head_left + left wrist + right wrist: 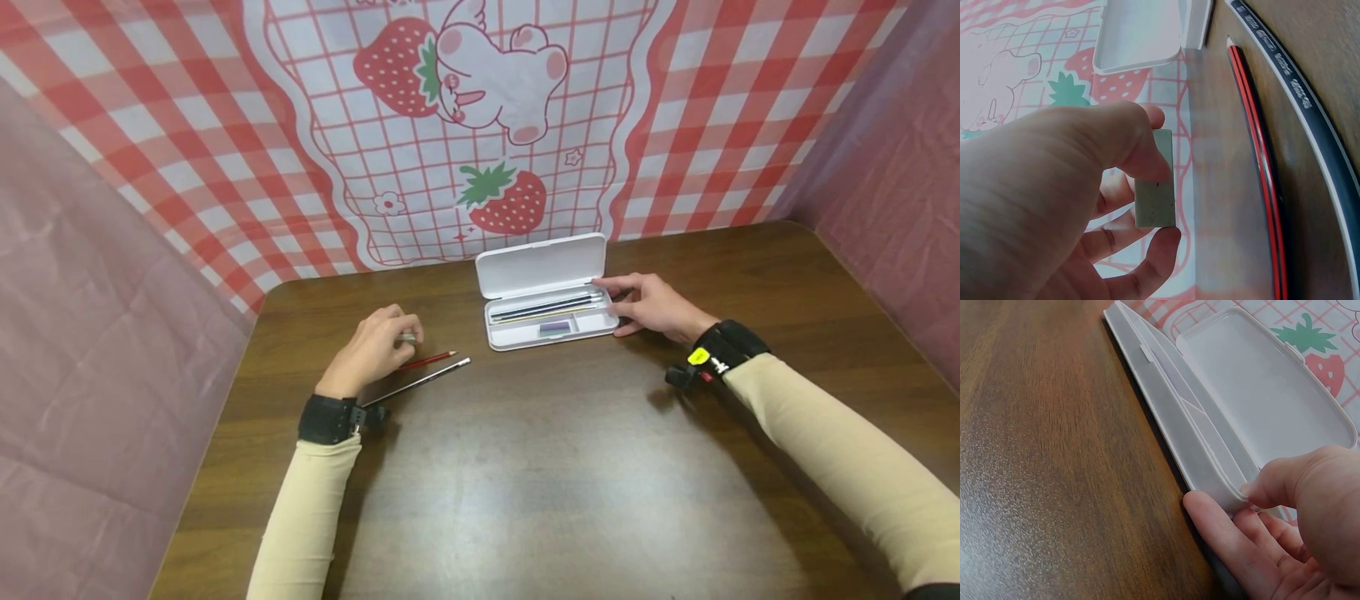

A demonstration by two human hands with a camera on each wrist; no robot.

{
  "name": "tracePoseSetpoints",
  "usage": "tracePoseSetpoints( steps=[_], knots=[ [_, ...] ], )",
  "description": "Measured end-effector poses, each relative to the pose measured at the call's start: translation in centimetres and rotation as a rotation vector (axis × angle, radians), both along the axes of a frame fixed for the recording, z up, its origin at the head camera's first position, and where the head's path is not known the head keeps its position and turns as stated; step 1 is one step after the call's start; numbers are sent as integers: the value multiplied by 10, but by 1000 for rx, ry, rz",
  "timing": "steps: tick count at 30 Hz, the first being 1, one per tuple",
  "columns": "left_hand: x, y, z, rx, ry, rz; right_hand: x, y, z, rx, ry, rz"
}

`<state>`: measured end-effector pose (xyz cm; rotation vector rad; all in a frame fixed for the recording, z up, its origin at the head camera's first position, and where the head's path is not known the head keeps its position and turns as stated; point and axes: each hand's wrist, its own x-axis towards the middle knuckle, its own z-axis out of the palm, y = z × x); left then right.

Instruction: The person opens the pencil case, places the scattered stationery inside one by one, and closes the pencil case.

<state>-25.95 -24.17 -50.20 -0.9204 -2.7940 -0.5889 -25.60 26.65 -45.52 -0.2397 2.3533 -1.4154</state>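
My left hand [373, 348] is over the left part of the table. It pinches a pale green eraser [1155, 206] between thumb and fingers. Beside that hand lie a red-and-black striped pencil [431, 360] and a dark pencil [420, 382] with a white end and silver lettering. A white pencil case [600, 322] stands at the back, its lid [542, 265] raised. Several pencils [546, 309] lie in its long rear compartment, and a purple-and-grey block [555, 328] sits in the front one. My right hand [651, 307] grips the case's right end, thumb on the rim, fingers against the outside.
Behind the brown wooden table [480, 467] hangs a red-and-white checked cloth [690, 125] with strawberries, close behind the case lid. Pinkish curtains [97, 350] flank both sides. Black camera straps [327, 418] circle both wrists.
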Motion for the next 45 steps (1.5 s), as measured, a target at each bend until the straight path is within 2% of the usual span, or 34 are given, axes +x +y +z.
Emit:
tracePoseSetpoints(
  steps=[3, 4, 6, 8, 9, 10, 13, 15, 16, 17, 20, 25, 29, 35, 42, 44, 45],
  knots=[
    [-2, 2, 1, -2, 5, -1, 1, 0, 0, -4, -1, -1],
    [-10, -1, -9, -5, 8, 8, 1, 0, 0, -5, -2, -4],
    [-13, 1, -8, -9, 14, 11, 1, 1, 0, 1, 2, -6],
    [-12, 5, -2, 8, 35, 8, 2, 2, 1, 1, 0, -12],
    [-7, 8, 7, 14, 38, 3, 2, 2, 1, 4, 3, -10],
    [-6, 9, 11, 40, 44, -9, 2, 2, 1, 5, 4, -8],
    [20, 27, 58, 24, 23, 0, 2, 1, 2, 4, 10, 6],
    [33, 36, 85, 3, -3, 16, 2, 1, 2, 2, 15, 14],
    [37, 40, 94, -7, -10, 26, 2, 1, 2, 1, 17, 15],
    [44, 46, 109, -38, -22, 41, 2, 0, 2, 2, 18, 17],
    [44, 49, 116, -39, -35, 48, 2, 0, 2, 4, 21, 18],
    [42, 54, 116, -35, -55, 41, 1, 0, 2, 7, 21, 19],
    [40, 58, 109, -32, -63, 39, 1, 1, 2, 6, 21, 17],
    [37, 64, 101, -24, -40, 14, 1, 2, 2, 2, 31, 20],
    [31, 75, 94, -9, -83, -7, 2, 2, 2, 6, 31, 20],
    [27, 78, 88, 6, -69, -34, 2, 2, 2, 5, 26, 16],
    [17, 76, 75, 26, -62, -54, 2, 2, 2, 3, 24, 16]
  ],
)
